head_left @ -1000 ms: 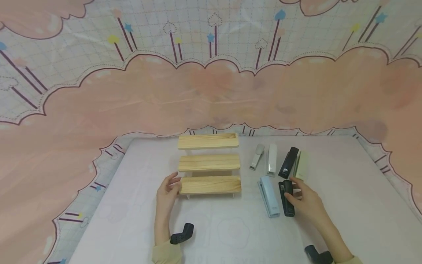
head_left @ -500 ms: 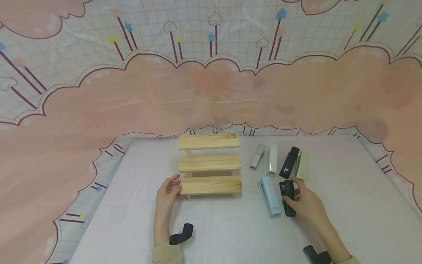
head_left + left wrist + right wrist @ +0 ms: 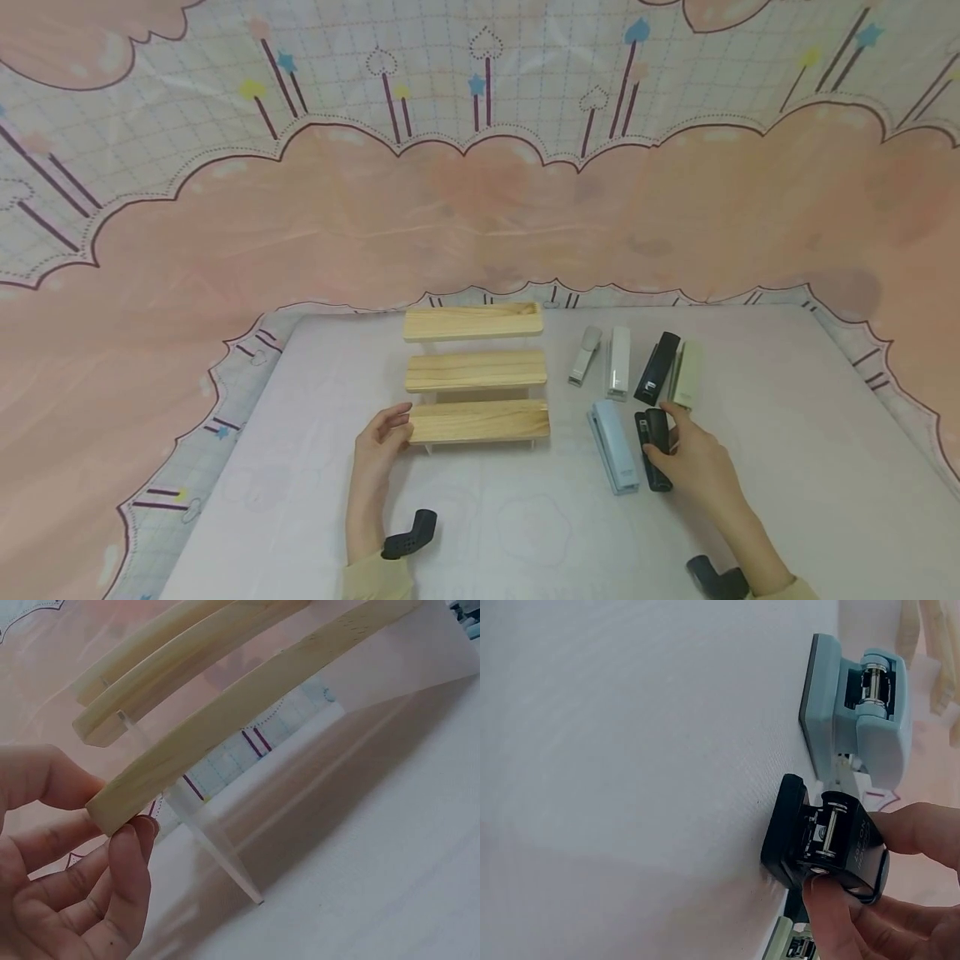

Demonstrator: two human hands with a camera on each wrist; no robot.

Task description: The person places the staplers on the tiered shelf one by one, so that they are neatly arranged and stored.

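Note:
A three-step display stand (image 3: 477,422) with pale wooden boards and clear supports stands on the table. My left hand (image 3: 379,443) pinches the left end of its lowest board (image 3: 202,731), thumb above and fingers below in the left wrist view. To the right, my right hand (image 3: 697,458) grips a black stapler (image 3: 654,450) between thumb and fingers. The right wrist view shows this stapler (image 3: 829,840) from its hinge end, with its base at the table surface. Just left of it lies a light blue stapler (image 3: 613,447), apart from the hand.
Behind the gripped stapler lie another black stapler (image 3: 657,368) and a pale green stapler (image 3: 684,375). A white stapler (image 3: 618,363) and a small grey stapler (image 3: 585,356) lie further left. A white cloth covers the table (image 3: 285,467); a patterned peach cloth (image 3: 480,217) hangs behind.
My right thumb has shifted slightly down along the black stapler, whose place is almost the same. The left fingers have come a little lower at the board's end.

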